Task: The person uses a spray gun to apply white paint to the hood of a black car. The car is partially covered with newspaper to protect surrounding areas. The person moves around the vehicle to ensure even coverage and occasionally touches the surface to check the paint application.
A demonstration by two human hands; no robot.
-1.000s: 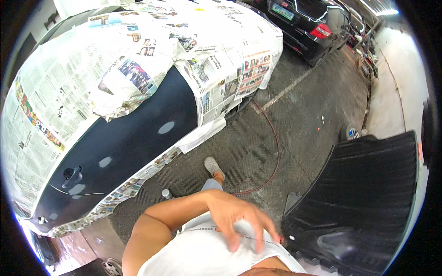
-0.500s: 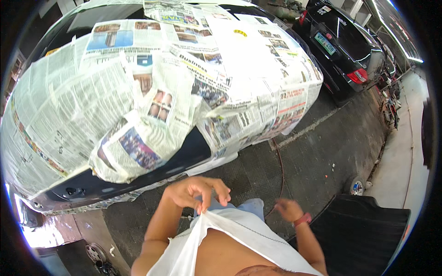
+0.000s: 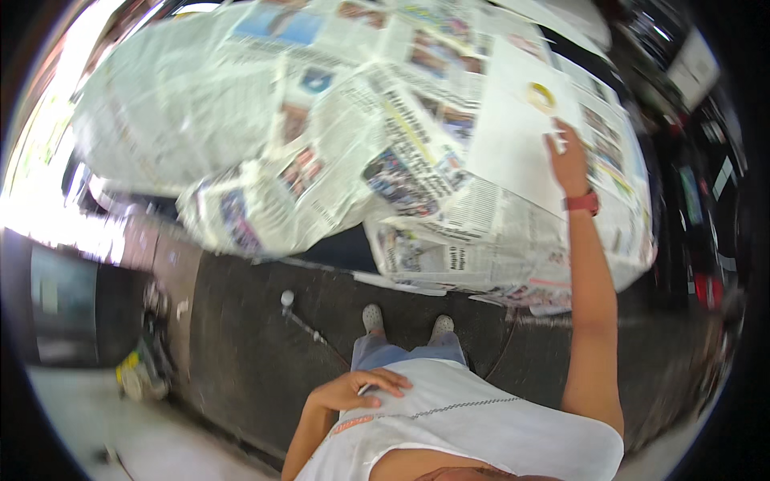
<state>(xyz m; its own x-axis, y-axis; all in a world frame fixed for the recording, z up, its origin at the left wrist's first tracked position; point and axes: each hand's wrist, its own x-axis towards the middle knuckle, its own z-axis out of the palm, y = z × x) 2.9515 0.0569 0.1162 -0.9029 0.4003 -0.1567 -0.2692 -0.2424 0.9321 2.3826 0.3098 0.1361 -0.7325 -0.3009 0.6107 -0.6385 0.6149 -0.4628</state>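
My right arm stretches forward over a car covered in newspaper sheets [image 3: 337, 152]. My right hand [image 3: 571, 160], with a red band at the wrist, has its fingers apart and nothing in them. Its fingertips are just short of a yellow roll of tape [image 3: 549, 90], which lies on a plain white sheet of paper [image 3: 513, 136] on top of the newspaper. My left hand [image 3: 361, 390] rests against the front of my white shirt [image 3: 473, 393], fingers stretched out. A small light patch shows between its fingers; I cannot make out what it is.
Dark bodywork [image 3: 345, 248] shows through a gap in the newspaper. A rod-like tool with a round white end [image 3: 287, 297] lies on the dark floor, left of my feet. A blurred dark car [image 3: 690, 184] stands at the right. Some clutter [image 3: 148, 369] lies at the left.
My right hand has swung up from beside my body to near the tape. The left hand has let go of the shirt collar and dropped onto the shirt front. The view has turned.
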